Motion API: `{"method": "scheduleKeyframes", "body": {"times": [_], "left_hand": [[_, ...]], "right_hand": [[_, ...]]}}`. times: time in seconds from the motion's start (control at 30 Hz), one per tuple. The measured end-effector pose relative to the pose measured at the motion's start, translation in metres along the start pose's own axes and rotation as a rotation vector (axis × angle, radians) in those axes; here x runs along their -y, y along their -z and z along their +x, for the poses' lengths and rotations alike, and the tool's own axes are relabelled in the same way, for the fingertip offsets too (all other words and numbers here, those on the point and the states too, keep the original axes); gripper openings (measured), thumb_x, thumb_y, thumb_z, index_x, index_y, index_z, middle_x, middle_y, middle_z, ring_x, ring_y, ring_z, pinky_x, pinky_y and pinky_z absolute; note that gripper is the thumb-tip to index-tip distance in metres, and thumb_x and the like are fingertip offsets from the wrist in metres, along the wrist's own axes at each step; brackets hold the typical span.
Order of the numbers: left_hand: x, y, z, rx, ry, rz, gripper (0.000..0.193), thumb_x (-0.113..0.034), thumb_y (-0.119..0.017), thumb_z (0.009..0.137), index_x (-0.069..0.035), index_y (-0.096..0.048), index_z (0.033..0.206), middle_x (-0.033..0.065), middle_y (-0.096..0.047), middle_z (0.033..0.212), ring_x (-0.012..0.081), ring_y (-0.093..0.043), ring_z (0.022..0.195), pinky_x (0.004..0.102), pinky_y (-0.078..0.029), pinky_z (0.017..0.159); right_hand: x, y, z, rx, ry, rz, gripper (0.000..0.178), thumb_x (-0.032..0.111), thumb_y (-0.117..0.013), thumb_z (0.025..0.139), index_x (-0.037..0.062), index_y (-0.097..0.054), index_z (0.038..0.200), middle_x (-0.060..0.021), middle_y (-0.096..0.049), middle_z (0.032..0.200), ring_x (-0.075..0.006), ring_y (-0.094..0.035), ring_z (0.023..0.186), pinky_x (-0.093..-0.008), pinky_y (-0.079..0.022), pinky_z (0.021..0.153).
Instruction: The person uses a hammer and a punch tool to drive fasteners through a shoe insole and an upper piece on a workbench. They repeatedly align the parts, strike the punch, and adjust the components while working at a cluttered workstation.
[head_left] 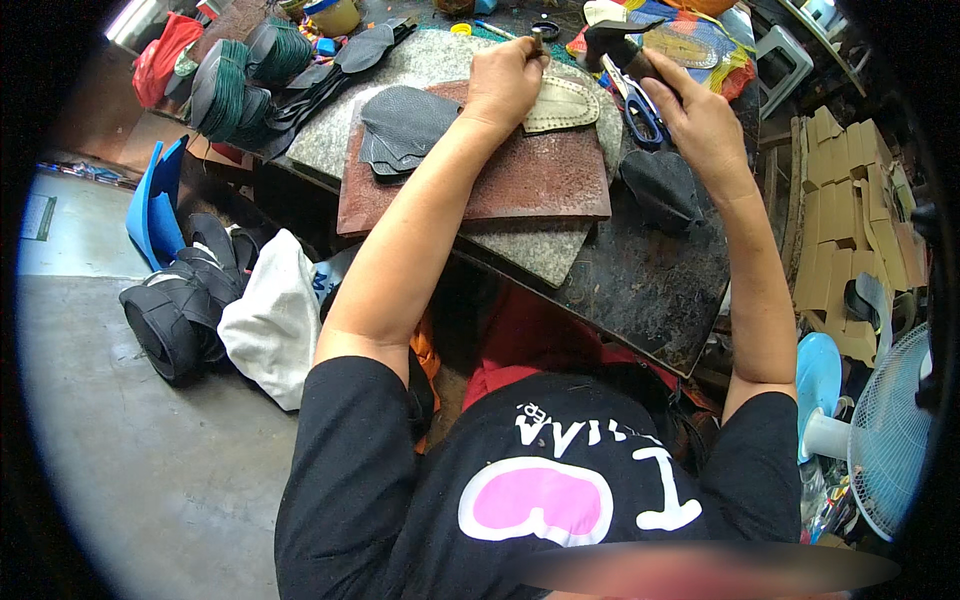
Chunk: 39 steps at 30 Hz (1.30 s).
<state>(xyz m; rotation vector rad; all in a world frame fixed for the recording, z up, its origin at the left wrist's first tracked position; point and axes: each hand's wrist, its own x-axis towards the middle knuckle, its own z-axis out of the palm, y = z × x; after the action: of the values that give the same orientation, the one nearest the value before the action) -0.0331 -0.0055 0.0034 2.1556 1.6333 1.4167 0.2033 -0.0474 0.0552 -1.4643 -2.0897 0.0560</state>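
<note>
My left hand [505,85] is closed round a small metal punch [538,40], its end showing above my fingers. Just beside that hand lies a pale sole-shaped template [565,106] with holes along its edge. Both are over a worn reddish-brown board [545,180]. On the board's left part sits a stack of black leather pieces [405,122]. My right hand [700,120] grips a hammer [612,42], its dark head raised to the right of the punch. Blue-handled scissors [643,118] lie beneath the hammer. The punch's lower end is hidden by my hand.
A grey stone slab [545,252] lies under the board on the dark table [650,290]. A loose black leather piece [662,188] lies right of the board. Rolls of green-black cord [225,95] stand far left. A fan [890,430] and cardboard boxes [845,230] are at right.
</note>
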Motion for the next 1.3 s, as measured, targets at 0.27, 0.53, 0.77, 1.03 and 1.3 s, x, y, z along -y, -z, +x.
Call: {"method": "scheduleKeyframes", "body": {"times": [0.27,0.53,0.77,1.03,1.3], "left_hand": [[0.012,-0.004,0.001,-0.048,0.487,-0.874,0.011,-0.005,-0.065,0.090,0.005,-0.069,0.089,0.0076,-0.071,0.078,0.0110,-0.069,0.066,0.0226,-0.056,0.059],[0.021,-0.009,0.002,0.048,0.344,-0.589,0.015,-0.013,-0.070,0.086,0.000,-0.073,0.094,0.0086,-0.074,0.082,0.0120,-0.070,0.066,0.0271,-0.055,0.064],[-0.001,0.000,0.000,0.025,-0.097,-0.025,0.016,-0.017,-0.069,0.084,-0.005,-0.071,0.095,0.0154,-0.071,0.085,0.0316,-0.069,0.082,0.0390,-0.054,0.076],[-0.006,-0.003,0.000,0.016,-0.194,0.070,0.021,-0.019,-0.067,0.087,-0.005,-0.071,0.101,0.0170,-0.070,0.089,0.0331,-0.069,0.083,0.0390,-0.053,0.075],[0.015,-0.011,0.001,-0.074,0.499,-0.914,0.010,-0.006,-0.065,0.090,0.003,-0.070,0.090,0.0062,-0.071,0.078,0.0101,-0.069,0.068,0.0233,-0.056,0.058]], "right_hand": [[0.010,-0.011,-0.016,0.104,-0.037,-0.112,0.042,0.050,-0.049,0.097,0.0304,-0.055,0.134,-0.0199,-0.070,0.094,-0.0413,-0.067,0.090,-0.0510,-0.053,0.077],[-0.008,-0.022,-0.014,0.105,-0.024,-0.085,0.041,0.049,-0.050,0.097,0.0299,-0.057,0.133,-0.0197,-0.070,0.099,-0.0403,-0.067,0.093,-0.0495,-0.053,0.079],[0.037,0.055,0.012,-0.207,0.146,0.399,0.037,0.038,-0.057,0.097,0.0218,-0.062,0.130,-0.0099,-0.068,0.090,-0.0212,-0.059,0.075,-0.0328,-0.048,0.066],[0.013,0.013,0.007,-0.018,-0.065,0.236,0.040,0.039,-0.056,0.097,0.0217,-0.059,0.133,-0.0118,-0.070,0.093,-0.0229,-0.062,0.075,-0.0359,-0.051,0.069],[0.007,-0.014,-0.017,0.083,-0.008,-0.123,0.042,0.049,-0.049,0.097,0.0301,-0.054,0.135,-0.0220,-0.069,0.092,-0.0423,-0.067,0.088,-0.0513,-0.054,0.076]]}}
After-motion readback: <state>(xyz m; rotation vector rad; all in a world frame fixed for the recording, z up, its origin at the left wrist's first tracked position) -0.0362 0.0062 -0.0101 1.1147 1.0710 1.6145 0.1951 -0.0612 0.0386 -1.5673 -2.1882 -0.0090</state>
